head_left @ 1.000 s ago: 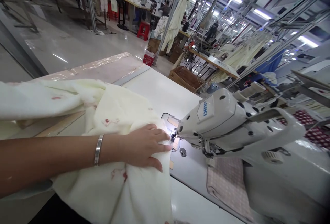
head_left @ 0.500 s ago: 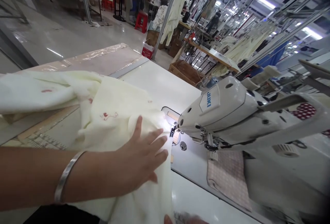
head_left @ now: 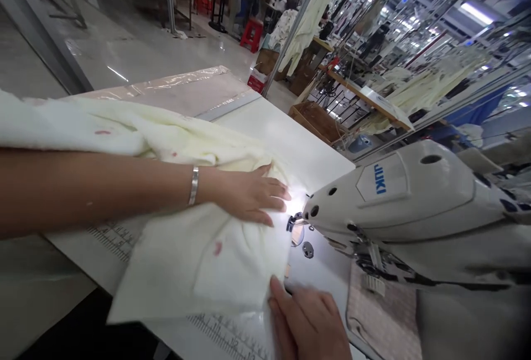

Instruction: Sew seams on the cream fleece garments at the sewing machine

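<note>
A cream fabric piece [head_left: 174,260] with small reddish prints lies across the sewing table, its right edge running to the lit needle area. My left hand [head_left: 249,191], a silver bracelet at the wrist, rests flat on it with fingers spread, just left of the presser foot [head_left: 293,220]. Close to the near end of that edge, my right hand [head_left: 309,321] pinches the fabric between thumb and fingers. The white JUKI sewing machine [head_left: 398,199] stands to the right, its head over the fabric edge. Bunched cloth hides part of the table under my left forearm.
Ruler markings [head_left: 224,338] run along the near table edge. A folded pinkish checked cloth [head_left: 381,310] lies below the machine arm. Beyond the table are a cardboard box [head_left: 317,119], a red stool [head_left: 251,35], a metal pole [head_left: 292,31] and hanging cream garments [head_left: 311,17].
My left hand has moved away from me to the upper part of the fabric. My right hand has come further into view, onto the near edge. The near fabric now lies spread out, and the view has shifted.
</note>
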Demonstrator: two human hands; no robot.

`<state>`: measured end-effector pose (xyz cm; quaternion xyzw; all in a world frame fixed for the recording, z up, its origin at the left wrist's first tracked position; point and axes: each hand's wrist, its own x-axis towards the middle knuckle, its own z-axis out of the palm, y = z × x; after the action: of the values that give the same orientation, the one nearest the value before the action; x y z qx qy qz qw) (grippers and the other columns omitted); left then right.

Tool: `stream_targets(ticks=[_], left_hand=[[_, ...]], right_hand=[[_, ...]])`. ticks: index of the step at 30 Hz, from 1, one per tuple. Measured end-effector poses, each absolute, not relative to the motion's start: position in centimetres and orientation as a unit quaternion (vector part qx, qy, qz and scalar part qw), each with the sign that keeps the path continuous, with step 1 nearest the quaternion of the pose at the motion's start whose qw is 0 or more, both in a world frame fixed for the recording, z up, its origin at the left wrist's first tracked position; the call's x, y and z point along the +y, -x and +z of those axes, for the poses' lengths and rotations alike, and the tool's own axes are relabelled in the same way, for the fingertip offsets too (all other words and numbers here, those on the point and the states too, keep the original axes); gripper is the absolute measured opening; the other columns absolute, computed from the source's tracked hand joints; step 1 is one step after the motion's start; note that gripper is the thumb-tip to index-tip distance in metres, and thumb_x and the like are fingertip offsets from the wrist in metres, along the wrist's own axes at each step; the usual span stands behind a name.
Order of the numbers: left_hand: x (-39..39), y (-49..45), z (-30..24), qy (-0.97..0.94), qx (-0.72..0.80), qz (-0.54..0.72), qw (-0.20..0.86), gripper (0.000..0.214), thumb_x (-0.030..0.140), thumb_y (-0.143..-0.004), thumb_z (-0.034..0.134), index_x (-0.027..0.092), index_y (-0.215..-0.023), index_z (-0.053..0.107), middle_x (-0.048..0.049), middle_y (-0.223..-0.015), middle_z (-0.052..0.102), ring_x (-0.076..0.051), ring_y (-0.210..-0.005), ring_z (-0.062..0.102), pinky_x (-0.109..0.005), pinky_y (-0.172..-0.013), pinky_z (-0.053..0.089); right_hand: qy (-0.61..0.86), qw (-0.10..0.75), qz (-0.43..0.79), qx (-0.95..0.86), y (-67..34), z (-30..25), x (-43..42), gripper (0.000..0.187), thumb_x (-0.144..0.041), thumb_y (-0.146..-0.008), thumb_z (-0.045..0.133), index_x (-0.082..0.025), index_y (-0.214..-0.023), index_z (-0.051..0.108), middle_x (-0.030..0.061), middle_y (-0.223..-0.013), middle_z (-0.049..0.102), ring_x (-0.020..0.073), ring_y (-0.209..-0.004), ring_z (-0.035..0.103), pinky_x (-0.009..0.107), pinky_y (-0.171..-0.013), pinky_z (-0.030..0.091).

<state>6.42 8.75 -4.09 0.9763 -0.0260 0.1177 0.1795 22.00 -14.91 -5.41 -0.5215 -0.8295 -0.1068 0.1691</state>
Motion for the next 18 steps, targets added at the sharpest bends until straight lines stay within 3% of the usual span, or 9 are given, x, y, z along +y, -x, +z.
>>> stream_targets(ticks=[5,10,15,18], left_hand=[[12.2,-8.9,-4.2,-0.960,-0.002,0.127,0.250,0.029,0.032,-0.085,0.057,0.029,-0.113,0.064,-0.0029,-0.135,0.054,-0.023,-0.132,0.041,-0.044,-0.116,0.003],[15.5,-11.0,-4.0,-0.977,0.018,0.084,0.196,0.037,0.033,-0.089,0.046,0.024,-0.123,0.058,-0.0057,-0.144,0.044,-0.024,-0.137,0.032,-0.045,-0.115,0.002],[14.7,-10.9,-4.0,-0.983,0.083,0.090,0.134,0.038,0.034,-0.092,0.044,0.021,-0.126,0.055,-0.0097,-0.148,0.036,-0.029,-0.141,0.023,-0.058,-0.111,0.011],[8.9,-7.7,-4.2,-0.964,0.229,0.106,0.085,0.046,0.040,-0.089,0.050,0.015,-0.127,0.054,-0.0198,-0.146,0.036,-0.042,-0.137,0.025,-0.070,-0.100,0.022]], right_hand=[[0.548,0.167,-0.120,-0.810,-22.9,-4.6,-11.3,0.022,-0.020,-0.093,0.045,-0.013,-0.107,0.061,-0.0028,-0.060,0.051,0.0115,-0.056,0.047,0.028,-0.062,0.033],[0.560,0.185,-0.148,-0.794,-23.2,-5.1,-9.5,0.021,-0.023,-0.095,0.045,-0.014,-0.101,0.063,-0.0013,-0.062,0.055,0.0110,-0.055,0.050,0.027,-0.064,0.035],[0.568,0.189,-0.149,-0.787,-23.1,-4.8,-10.1,0.025,-0.028,-0.097,0.042,-0.016,-0.104,0.062,0.0014,-0.069,0.059,0.0126,-0.063,0.055,0.027,-0.064,0.038],[0.602,0.265,-0.103,-0.746,-22.0,-4.7,-12.1,0.019,-0.025,-0.094,0.046,-0.020,-0.107,0.059,0.0032,-0.076,0.060,0.0157,-0.072,0.058,0.028,-0.066,0.042]])
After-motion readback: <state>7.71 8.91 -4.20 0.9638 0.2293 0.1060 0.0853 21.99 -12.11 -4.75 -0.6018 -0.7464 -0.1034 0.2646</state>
